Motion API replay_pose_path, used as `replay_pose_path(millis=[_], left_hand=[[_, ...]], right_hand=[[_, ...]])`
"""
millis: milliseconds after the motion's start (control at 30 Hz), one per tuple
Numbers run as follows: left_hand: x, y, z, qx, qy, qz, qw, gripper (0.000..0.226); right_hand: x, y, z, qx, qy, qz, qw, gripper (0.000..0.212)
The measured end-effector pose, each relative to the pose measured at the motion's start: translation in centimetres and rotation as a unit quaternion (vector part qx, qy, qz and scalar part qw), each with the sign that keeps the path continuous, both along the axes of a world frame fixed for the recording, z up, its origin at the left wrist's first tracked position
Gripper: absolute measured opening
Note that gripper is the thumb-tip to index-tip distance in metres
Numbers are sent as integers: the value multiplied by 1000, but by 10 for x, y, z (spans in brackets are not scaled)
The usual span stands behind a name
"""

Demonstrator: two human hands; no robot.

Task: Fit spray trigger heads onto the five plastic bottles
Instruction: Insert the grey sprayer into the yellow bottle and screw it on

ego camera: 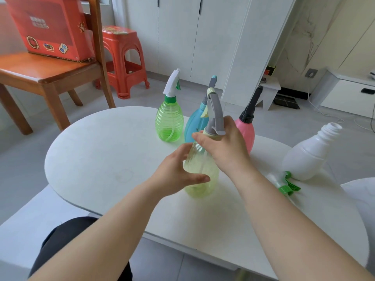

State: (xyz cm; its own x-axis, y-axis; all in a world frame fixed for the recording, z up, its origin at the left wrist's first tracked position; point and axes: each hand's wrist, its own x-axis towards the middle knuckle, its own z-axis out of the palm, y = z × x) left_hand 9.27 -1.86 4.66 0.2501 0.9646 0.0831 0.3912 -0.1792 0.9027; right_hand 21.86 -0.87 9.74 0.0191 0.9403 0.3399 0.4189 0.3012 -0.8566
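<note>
A pale yellow-green bottle stands at the middle of the white table with a grey trigger head on its neck. My left hand cups the bottle's body, thumb across the front. My right hand grips the collar at the neck. Behind stand a green bottle with a white head, a blue bottle with a grey head and a pink bottle with a black head. A white bottle with a bare open neck stands at the right. A green-and-clear trigger head lies beside it.
A wooden chair with a red box stands at the back left, a red plastic stool beside it. White cabinets line the back wall. A second white surface shows at the right edge.
</note>
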Motion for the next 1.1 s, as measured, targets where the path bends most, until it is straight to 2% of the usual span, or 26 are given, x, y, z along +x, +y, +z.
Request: replay_pose_path(millis=[167,300,433,500,567,633,667,767,800,900,1100], left_hand=[[-1,2,1,-2,19,-5,1000,79],[0,0,2,-5,9,6,1000,76],[4,-6,-1,3,9,30,1000,78],[6,-8,-2,13,17,41,999,79],[6,-7,-2,11,16,42,999,80],[5,-6,-2,6,12,36,999,81],[4,-6,-1,4,11,33,999,81],[4,-6,-2,7,3,32,999,77],[4,-6,-2,8,1,34,999,76],[5,-6,-4,9,5,42,999,77],[7,-7,-8,20,2,57,998,77]], right_hand=[[9,-6,2,-24,-15,77,997,15],[24,-9,14,-66,-14,172,983,17],[19,-8,14,-32,-14,68,997,16],[11,-8,10,-4,-47,-2,999,32],[7,-7,6,-1,-101,-33,994,38],[7,-8,0,-14,-117,19,993,27],[8,-9,-2,-27,-92,62,993,19],[17,-12,5,-71,53,149,985,17],[20,-11,9,-81,76,158,981,17],[22,-7,16,-72,55,129,987,14],[17,-9,11,6,-19,25,999,18]])
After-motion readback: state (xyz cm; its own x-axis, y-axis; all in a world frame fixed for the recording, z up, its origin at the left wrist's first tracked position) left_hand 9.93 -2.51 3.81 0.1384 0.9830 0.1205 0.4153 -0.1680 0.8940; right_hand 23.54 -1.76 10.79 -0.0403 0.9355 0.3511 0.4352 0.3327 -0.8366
